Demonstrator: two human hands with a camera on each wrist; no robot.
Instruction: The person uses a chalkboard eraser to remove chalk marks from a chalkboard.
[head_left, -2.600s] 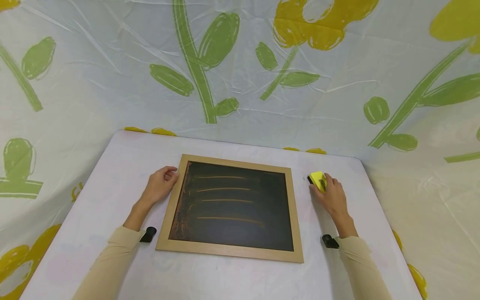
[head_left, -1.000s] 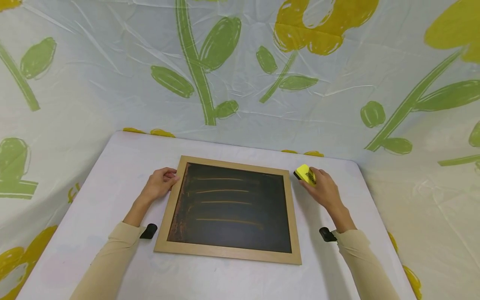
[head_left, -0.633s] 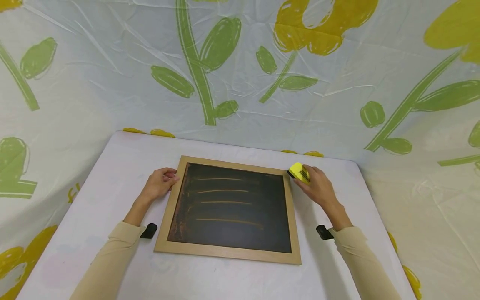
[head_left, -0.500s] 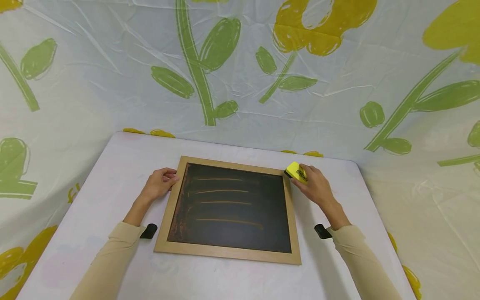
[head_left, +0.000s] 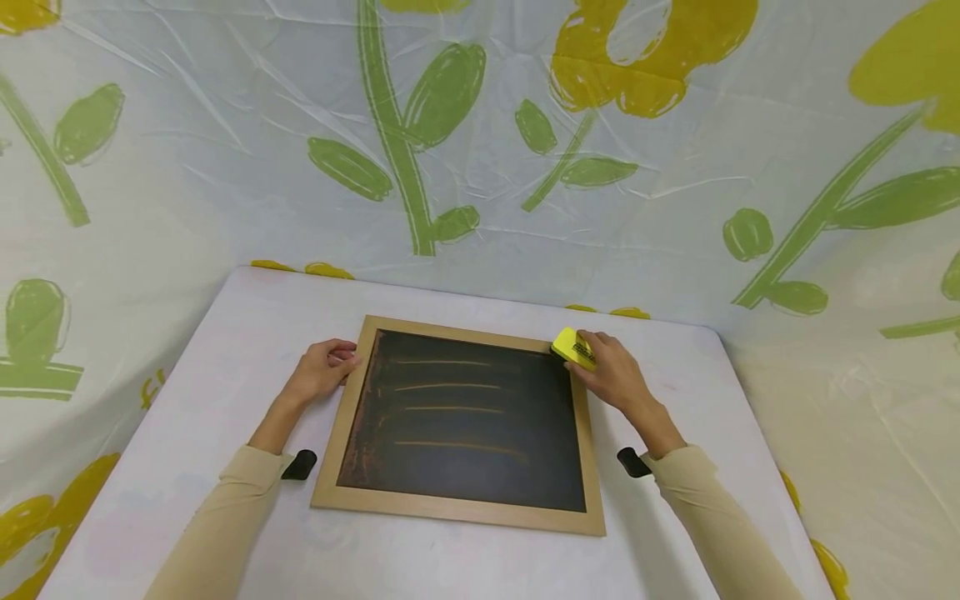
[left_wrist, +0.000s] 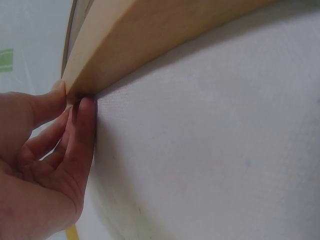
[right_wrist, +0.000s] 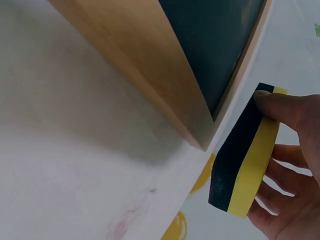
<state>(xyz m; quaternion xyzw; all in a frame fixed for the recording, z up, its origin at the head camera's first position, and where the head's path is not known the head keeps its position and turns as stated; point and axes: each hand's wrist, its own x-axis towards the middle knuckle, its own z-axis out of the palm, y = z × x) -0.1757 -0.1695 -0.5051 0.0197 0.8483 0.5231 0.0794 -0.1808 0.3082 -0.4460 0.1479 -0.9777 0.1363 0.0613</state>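
A small chalkboard with a light wooden frame lies on the table, several orange-brown chalk lines across its dark face. My left hand pinches the frame's left side; in the left wrist view the thumb sits on the frame and fingertips reach its lower edge. My right hand grips a yellow board eraser with a black underside at the upper right corner of the board. In the right wrist view the eraser appears tilted and apart from the frame's corner, held between thumb and fingers.
The white-covered table has a rounded far edge. Behind it and on both sides hangs a floral sheet. A black wrist device is at the left cuff, another at the right.
My right hand has carried the eraser leftward, from the table right of the chalkboard to over its upper right corner. The left hand has stayed at the frame's left side.
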